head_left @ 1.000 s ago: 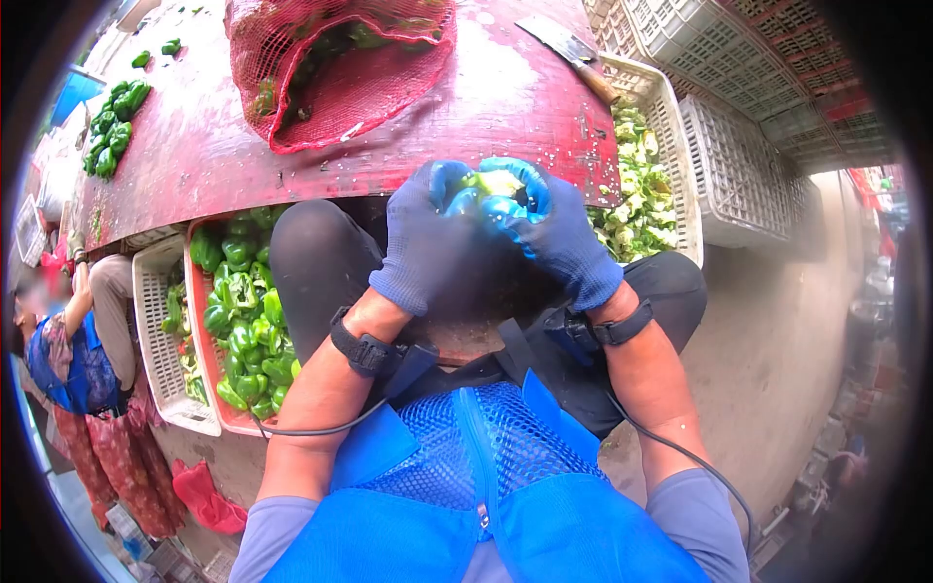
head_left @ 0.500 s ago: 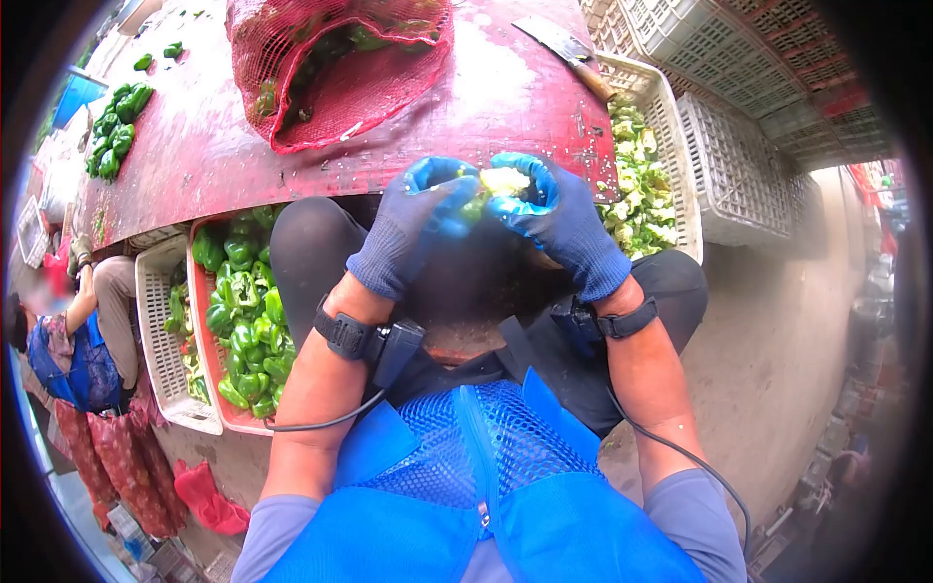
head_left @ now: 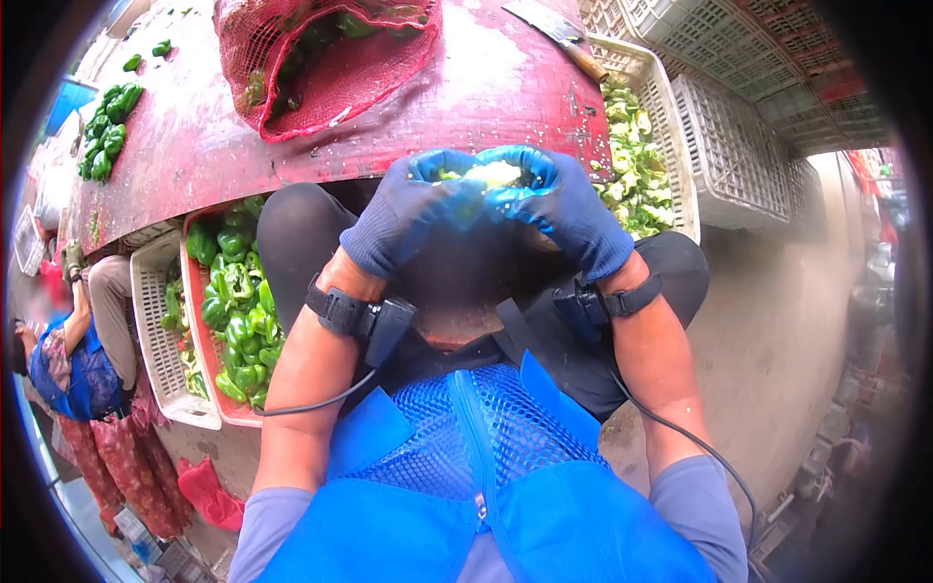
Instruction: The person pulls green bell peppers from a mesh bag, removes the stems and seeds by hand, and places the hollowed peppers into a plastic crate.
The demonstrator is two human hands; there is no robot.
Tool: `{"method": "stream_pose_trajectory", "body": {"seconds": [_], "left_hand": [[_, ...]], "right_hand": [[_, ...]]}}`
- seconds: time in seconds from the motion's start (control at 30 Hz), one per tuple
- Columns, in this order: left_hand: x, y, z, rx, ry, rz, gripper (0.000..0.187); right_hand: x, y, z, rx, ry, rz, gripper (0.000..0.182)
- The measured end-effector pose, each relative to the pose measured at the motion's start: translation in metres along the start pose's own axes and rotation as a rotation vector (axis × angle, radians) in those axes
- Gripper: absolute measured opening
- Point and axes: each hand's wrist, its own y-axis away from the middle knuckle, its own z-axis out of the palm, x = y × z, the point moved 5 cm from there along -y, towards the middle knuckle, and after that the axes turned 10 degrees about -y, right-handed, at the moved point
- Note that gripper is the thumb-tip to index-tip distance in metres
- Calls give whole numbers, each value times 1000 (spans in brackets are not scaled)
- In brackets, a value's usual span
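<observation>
My left hand (head_left: 423,204), in a blue-coated glove, is closed with its fingers curled in toward the middle. A green bell pepper in it is mostly hidden and blurred. My right hand (head_left: 564,202), gloved alike, is closed around a pale, seedy pepper core (head_left: 496,175). Both hands meet above my knees at the near edge of the red table (head_left: 369,160). Whether core and pepper are joined cannot be seen behind the fingers.
A red mesh sack (head_left: 389,92) of peppers and a cleaver (head_left: 559,39) lie on the table. Pepper scraps (head_left: 637,180) fill a crate at right. Green peppers (head_left: 238,311) fill a red crate at left. Another person (head_left: 83,355) sits far left.
My two hands have come closer together, and the pale core now sits between them, partly covered by fingers. The view has shifted slightly.
</observation>
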Motion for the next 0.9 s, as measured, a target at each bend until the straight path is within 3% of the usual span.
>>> {"method": "stream_pose_trajectory", "body": {"seconds": [0.07,0.2,0.27,0.4,0.43,0.6,0.73,0.8,0.83,0.9], "left_hand": [[-8,-2,0,-22,175,41,22],[-8,-4,1,20,173,10,23],[1,-2,4,33,299,33,23],[5,-4,10,72,322,-2,23],[6,-4,14,121,192,-19,23],[13,-3,19,216,-206,30,24],[13,0,14,155,-85,-26,21],[13,3,4,167,90,-27,19],[18,8,0,200,128,-13,18],[33,19,-18,239,155,65,19]], "right_hand": [[0,-1,0,2,-111,15,31],[11,-5,0,24,-313,-2,26],[17,-7,-4,99,-486,97,26],[22,-7,-12,157,-560,126,28],[21,-7,-11,157,-560,126,28],[21,-3,-14,211,-303,180,29],[15,0,-23,251,-384,149,25],[8,3,-53,411,-343,27,20],[8,5,-76,539,-236,-12,22],[7,15,-129,794,428,-145,42]]}}
